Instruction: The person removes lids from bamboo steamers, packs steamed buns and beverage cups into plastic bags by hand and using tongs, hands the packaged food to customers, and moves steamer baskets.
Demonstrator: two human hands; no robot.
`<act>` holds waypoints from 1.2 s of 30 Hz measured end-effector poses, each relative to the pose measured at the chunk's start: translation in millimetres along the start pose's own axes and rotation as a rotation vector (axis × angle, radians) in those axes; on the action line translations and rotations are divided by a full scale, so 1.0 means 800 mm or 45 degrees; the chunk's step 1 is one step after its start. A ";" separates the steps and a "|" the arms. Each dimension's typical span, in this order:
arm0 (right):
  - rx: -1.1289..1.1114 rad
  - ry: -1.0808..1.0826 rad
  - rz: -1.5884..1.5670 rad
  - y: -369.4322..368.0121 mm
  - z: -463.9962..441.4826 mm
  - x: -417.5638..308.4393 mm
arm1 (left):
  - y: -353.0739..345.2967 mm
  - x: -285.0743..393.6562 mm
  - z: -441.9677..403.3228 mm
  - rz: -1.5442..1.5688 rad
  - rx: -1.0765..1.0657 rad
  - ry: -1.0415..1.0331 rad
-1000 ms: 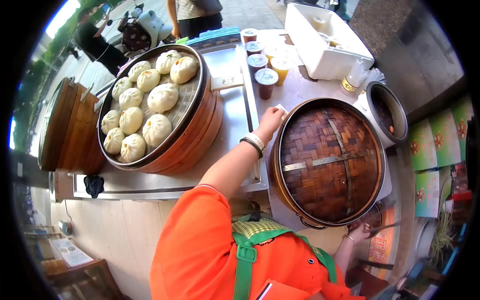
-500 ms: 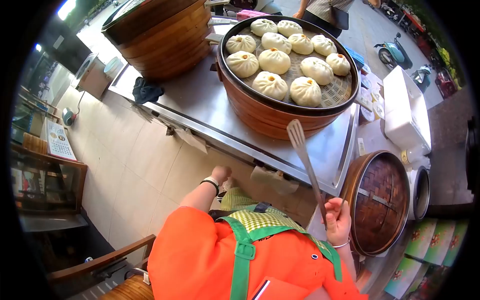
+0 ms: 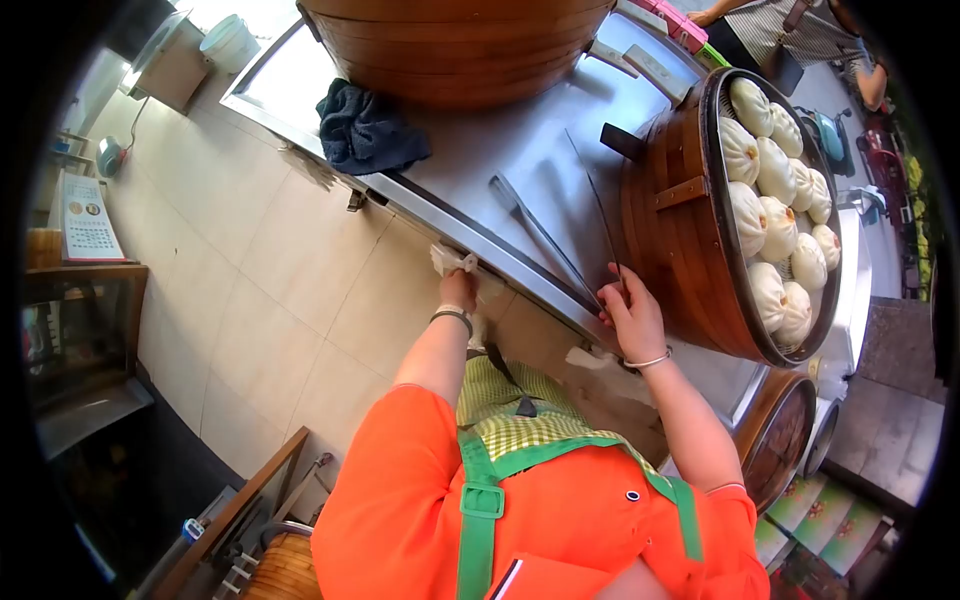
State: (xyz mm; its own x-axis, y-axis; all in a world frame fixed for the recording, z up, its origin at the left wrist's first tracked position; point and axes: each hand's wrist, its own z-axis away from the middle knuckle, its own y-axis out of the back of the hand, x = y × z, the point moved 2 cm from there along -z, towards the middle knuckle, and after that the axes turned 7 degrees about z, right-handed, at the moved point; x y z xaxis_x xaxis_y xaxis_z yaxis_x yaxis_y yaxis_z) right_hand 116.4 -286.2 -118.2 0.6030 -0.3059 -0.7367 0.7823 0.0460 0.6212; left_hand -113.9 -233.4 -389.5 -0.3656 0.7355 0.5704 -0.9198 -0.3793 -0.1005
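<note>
My left hand (image 3: pixel 459 290) is at the front edge of the steel table, its fingers closed on a crumpled white plastic bag (image 3: pixel 447 260). My right hand (image 3: pixel 632 315) grips what look like thin metal tongs (image 3: pixel 548 240), their two arms spread apart over the tabletop and pointing away from me. Just right of that hand stands a round wooden steamer (image 3: pixel 655 215). Several pleated white steamed buns (image 3: pixel 776 170) lie inside it, some showing orange filling on top.
A taller stack of bamboo steamers (image 3: pixel 450 50) stands at the back of the steel table (image 3: pixel 480 130). A dark blue cloth (image 3: pixel 368 130) lies at its edge. Low on the right is a woven steamer lid (image 3: pixel 780 440). Another person (image 3: pixel 775 30) stands beyond the table.
My view has swung left, so the bun steamer now sits further right. My left hand has reached forward to the bag. My right hand has brought the tool forward over the table.
</note>
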 end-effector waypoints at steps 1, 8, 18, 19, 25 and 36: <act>0.165 0.217 0.213 -0.003 -0.006 -0.006 | 0.001 0.005 0.014 0.075 -0.001 -0.008; 0.550 0.699 0.691 -0.019 0.015 -0.075 | 0.087 0.031 0.119 -0.432 0.069 -0.756; -0.326 0.260 -0.325 -0.097 0.010 -0.080 | 0.076 0.139 0.291 -0.444 -0.640 -1.137; -0.312 0.260 -0.324 -0.094 0.013 -0.078 | 0.073 0.140 0.292 -0.445 -0.653 -1.142; -0.601 -0.152 -0.666 -0.063 0.037 -0.081 | 0.043 0.148 0.299 -0.711 -0.656 -1.321; -0.166 -0.052 -0.713 -0.004 0.071 -0.056 | -0.027 0.161 0.311 -0.551 -0.580 -1.345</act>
State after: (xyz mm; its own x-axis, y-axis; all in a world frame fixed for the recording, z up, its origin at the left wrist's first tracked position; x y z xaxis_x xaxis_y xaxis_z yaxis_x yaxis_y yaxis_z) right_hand 77.9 -326.5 -72.2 0.0871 -0.3540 -0.9312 0.9949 -0.0172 0.0996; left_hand -105.8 -269.9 -111.1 0.0823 -0.1444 0.9861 -0.9798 0.1692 0.1066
